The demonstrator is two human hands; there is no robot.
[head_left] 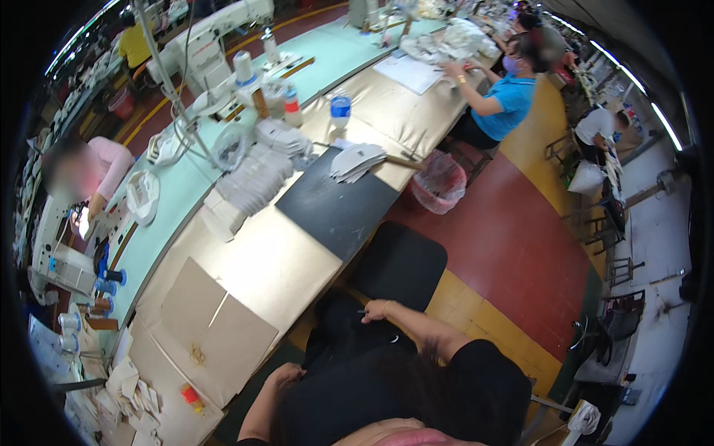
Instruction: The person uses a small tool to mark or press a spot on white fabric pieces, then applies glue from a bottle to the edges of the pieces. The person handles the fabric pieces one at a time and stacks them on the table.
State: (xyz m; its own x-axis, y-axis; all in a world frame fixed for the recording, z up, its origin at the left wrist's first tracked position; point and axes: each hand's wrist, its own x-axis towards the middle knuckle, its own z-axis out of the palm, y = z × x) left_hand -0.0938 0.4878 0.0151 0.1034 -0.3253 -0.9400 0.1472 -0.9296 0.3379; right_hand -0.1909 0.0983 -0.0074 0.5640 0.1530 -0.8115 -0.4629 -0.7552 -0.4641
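Note:
My right hand (pixel 378 311) is over my dark-clothed lap, beside the black seat (pixel 401 262). Its fingers are curled together, and a thin dark tip shows at them, too small to name. My left hand (pixel 286 374) lies low against my dark clothing near the table's front edge, its fingers mostly hidden. Neither hand touches the table. A black mat (pixel 331 204) covers part of the tabletop ahead. On it rests a fanned pile of pale cut pieces (pixel 357 161). Rows of stacked grey-white pieces (pixel 254 180) stand left of the mat.
A brown cardboard sheet (pixel 212 316) and a small yellow-red bottle (pixel 191 398) lie on the near left tabletop. Farther along stands a blue-labelled water bottle (pixel 340 111). A lined red bin (pixel 439 186) is on the floor. Co-workers sit at the far right and across at sewing machines (pixel 201 63).

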